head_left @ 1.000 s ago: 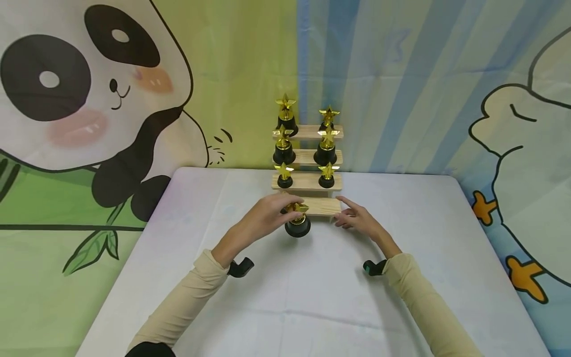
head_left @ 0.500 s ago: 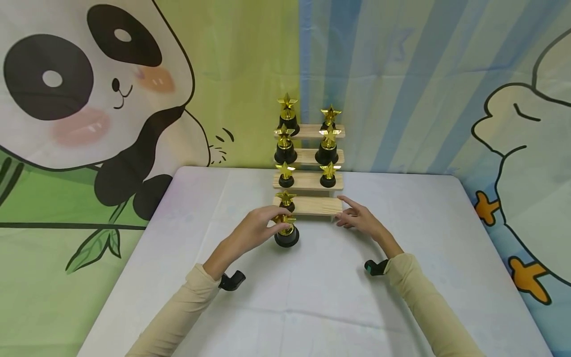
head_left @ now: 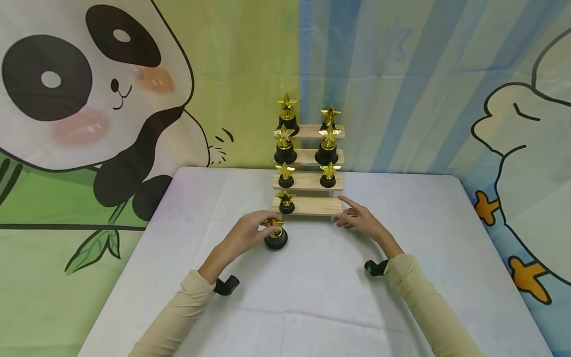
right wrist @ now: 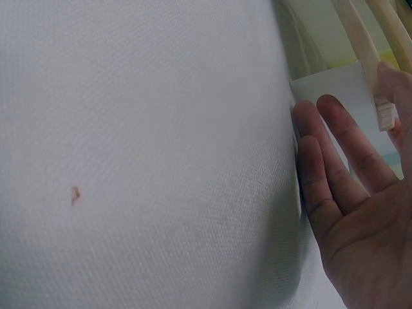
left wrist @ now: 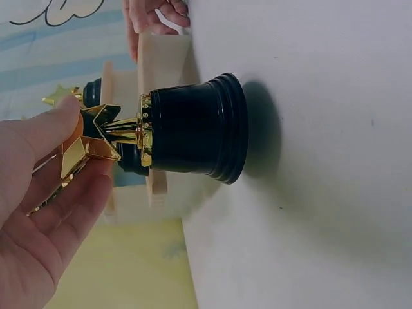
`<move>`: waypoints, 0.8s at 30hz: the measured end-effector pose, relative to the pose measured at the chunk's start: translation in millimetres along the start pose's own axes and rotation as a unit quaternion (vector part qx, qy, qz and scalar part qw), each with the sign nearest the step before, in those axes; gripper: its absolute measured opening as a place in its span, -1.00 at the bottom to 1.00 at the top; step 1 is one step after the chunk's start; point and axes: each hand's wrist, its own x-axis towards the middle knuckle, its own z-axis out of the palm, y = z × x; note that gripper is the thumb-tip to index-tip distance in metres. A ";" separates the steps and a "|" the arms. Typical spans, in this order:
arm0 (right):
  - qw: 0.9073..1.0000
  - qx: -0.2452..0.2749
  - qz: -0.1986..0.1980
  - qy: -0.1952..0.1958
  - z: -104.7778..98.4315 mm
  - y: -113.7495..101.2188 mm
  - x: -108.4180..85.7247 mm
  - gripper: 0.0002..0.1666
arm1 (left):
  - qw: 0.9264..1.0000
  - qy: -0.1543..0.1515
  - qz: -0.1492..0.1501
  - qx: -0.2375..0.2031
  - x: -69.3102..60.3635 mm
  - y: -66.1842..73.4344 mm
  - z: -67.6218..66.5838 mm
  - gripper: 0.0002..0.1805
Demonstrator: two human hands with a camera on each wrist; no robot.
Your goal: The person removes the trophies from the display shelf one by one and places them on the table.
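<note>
My left hand [head_left: 248, 232] pinches a gold star trophy [head_left: 276, 240] by its star, in front of the shelf's lower left corner. In the left wrist view its black base [left wrist: 199, 129] hangs just over the white cloth, with a shadow beside it. My right hand [head_left: 360, 220] is at the right end of the lowest step of the wooden tiered shelf [head_left: 316, 205]. Its fingers are fairly straight and touch the step's end; in the right wrist view the fingers [right wrist: 351, 145] lie close to the cloth. A smaller star trophy [head_left: 286, 203] stands on the lowest step's left side.
Higher steps bear several more star trophies, in a left column and a right column [head_left: 327, 148]. The shelf stands at the back of a white-covered table [head_left: 285, 297]. Printed curtains [head_left: 241, 74] hang close behind it.
My left hand has moved left and toward me with the trophy, away from the shelf. The small trophy on the lowest step has come into view. My right hand stays at the shelf's end.
</note>
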 end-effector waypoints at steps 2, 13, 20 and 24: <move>1.000 -0.001 0.001 0.000 0.1 -0.3 -0.1 -0.20 | 1.000 0.002 -0.001 -0.001 -1.0 -1.5 0.2 -0.68; 1.000 -0.003 0.006 -0.001 0.4 -0.5 -0.5 -0.21 | 1.000 0.004 -0.015 -0.013 -9.2 -9.7 5.8 -0.67; 1.000 -0.002 0.008 0.000 0.9 -0.1 -0.5 -0.22 | 0.999 0.010 -0.019 -0.032 -11.1 -15.1 9.0 -0.65; 1.000 -0.007 0.004 0.002 0.3 0.4 -0.3 -0.21 | 0.999 0.013 -0.013 -0.038 -11.2 -17.0 9.9 -0.66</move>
